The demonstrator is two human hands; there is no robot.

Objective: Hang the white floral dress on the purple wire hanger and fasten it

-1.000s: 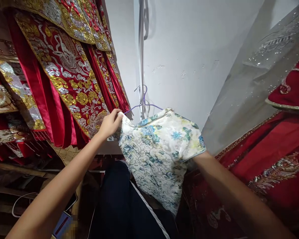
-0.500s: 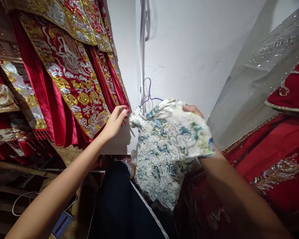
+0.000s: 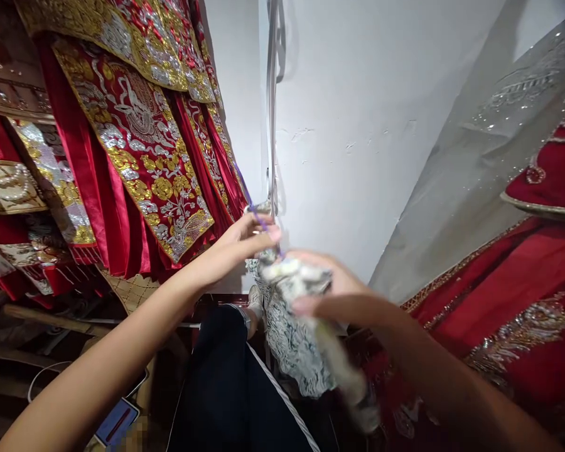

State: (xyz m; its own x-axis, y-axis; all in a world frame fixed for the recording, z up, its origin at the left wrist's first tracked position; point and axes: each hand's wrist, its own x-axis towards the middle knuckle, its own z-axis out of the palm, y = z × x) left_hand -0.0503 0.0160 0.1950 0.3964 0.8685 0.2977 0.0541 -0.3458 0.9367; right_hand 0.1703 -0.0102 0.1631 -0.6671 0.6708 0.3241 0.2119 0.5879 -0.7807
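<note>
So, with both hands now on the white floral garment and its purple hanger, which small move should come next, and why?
Probably draw the purple hanger out with the left hand while the right hand keeps the floral garment bunched. The left hand's fingertips pinch the wire at the garment's top, and the cloth hangs gathered below the right hand, blurred.

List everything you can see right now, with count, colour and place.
floral garment: one, cream with blue-green pattern, bunched centre, blurred
wire hanger: one, purple, above the garment
embroidered robes: several, red with gold and silver, hanging left
red gown: one, red with sequins, right
sheer fabric: grey, glittery, upper right
wall: white, behind
dark cloth: one, navy, bottom centre
left hand: fingers at the hanger
right hand: gripping the garment
</note>
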